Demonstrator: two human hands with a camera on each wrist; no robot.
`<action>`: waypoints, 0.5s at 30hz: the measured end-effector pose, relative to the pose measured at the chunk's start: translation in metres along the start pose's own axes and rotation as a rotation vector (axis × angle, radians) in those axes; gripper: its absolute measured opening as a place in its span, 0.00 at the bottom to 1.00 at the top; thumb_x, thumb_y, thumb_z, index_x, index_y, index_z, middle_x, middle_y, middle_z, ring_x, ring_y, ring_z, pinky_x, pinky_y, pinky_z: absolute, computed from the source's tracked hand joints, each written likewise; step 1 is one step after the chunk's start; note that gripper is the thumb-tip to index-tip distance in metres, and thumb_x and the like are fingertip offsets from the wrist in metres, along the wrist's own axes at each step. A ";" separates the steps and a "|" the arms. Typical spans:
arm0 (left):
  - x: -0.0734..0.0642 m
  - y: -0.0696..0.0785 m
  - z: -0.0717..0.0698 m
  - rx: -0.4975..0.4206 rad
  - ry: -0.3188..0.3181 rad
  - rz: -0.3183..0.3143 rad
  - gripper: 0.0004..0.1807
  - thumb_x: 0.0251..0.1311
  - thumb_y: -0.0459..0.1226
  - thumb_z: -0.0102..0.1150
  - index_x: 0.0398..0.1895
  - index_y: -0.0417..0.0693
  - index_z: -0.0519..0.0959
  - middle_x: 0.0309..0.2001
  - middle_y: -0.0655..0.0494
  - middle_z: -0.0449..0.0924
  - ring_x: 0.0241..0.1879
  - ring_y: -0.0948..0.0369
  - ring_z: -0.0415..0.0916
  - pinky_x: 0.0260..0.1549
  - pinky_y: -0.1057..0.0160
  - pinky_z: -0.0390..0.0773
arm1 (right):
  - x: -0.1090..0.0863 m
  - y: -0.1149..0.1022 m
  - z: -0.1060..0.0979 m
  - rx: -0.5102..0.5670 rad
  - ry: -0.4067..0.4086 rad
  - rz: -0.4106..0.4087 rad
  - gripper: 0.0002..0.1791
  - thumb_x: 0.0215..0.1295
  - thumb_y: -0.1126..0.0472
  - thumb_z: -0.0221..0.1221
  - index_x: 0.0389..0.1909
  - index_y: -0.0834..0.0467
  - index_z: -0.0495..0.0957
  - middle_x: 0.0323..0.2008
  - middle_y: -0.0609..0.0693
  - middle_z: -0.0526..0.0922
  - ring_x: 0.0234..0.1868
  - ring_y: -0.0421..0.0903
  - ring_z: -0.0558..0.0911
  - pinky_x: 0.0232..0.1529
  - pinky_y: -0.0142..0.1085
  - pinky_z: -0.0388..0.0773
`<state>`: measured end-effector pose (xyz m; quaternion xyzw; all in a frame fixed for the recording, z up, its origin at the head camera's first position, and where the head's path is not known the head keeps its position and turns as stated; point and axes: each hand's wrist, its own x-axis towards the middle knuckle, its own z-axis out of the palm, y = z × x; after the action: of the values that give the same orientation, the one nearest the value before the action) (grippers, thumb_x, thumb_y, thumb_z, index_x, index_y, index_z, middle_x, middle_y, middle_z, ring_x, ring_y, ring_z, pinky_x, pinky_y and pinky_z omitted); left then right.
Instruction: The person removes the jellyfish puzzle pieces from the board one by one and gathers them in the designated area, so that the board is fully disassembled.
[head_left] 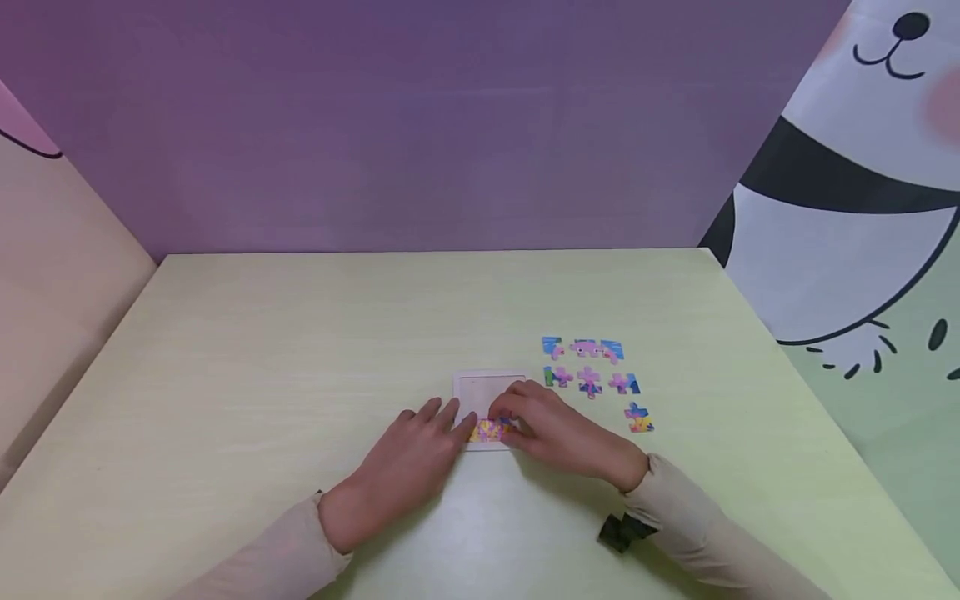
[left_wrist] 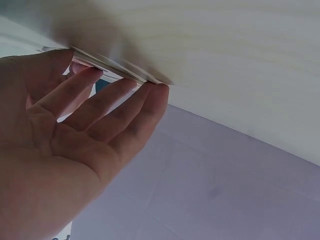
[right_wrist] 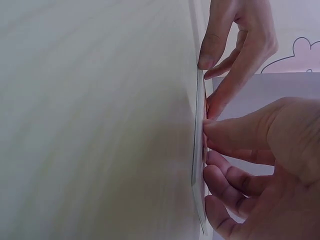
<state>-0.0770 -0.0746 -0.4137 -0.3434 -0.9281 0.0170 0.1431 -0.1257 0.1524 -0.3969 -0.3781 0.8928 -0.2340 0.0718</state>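
A flat white puzzle tray [head_left: 491, 373] lies on the table, with yellow and purple jigsaw pieces [head_left: 489, 431] along its near side. My left hand [head_left: 416, 454] rests at the tray's left edge, its fingers loosely extended. In the left wrist view, the left fingertips [left_wrist: 159, 92] touch the tray's edge. The right hand [head_left: 555, 429] reaches over the tray's right side, thumb and curled fingers pinching a jigsaw piece at the near row, mostly hidden beneath them. In the right wrist view, the right thumb [right_wrist: 235, 131] comes down at the tray's edge [right_wrist: 198, 140].
Several loose jigsaw pieces lie right of the tray: a pink one with a face [head_left: 585, 348], a pink and blue one [head_left: 589, 382], and a blue and yellow one [head_left: 639, 417] nearest the right forearm. A purple wall [head_left: 435, 133] rises behind the table [head_left: 285, 333].
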 end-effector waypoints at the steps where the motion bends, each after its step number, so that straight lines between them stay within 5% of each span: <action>1: 0.000 0.000 0.000 -0.001 -0.002 -0.002 0.21 0.60 0.35 0.63 0.58 0.49 0.81 0.54 0.47 0.81 0.48 0.51 0.78 0.32 0.55 0.81 | 0.000 0.000 0.000 0.000 0.001 0.002 0.12 0.62 0.65 0.68 0.46 0.57 0.82 0.42 0.46 0.79 0.45 0.43 0.75 0.48 0.39 0.76; 15: -0.001 0.003 0.000 0.007 -0.019 -0.015 0.23 0.59 0.34 0.65 0.60 0.50 0.80 0.57 0.46 0.79 0.52 0.50 0.77 0.34 0.55 0.81 | 0.000 -0.002 0.000 0.076 0.003 0.049 0.11 0.61 0.66 0.68 0.44 0.56 0.82 0.39 0.45 0.78 0.43 0.44 0.77 0.47 0.38 0.77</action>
<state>-0.0744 -0.0729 -0.4141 -0.3358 -0.9319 0.0227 0.1355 -0.1242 0.1509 -0.3958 -0.3528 0.8924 -0.2664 0.0904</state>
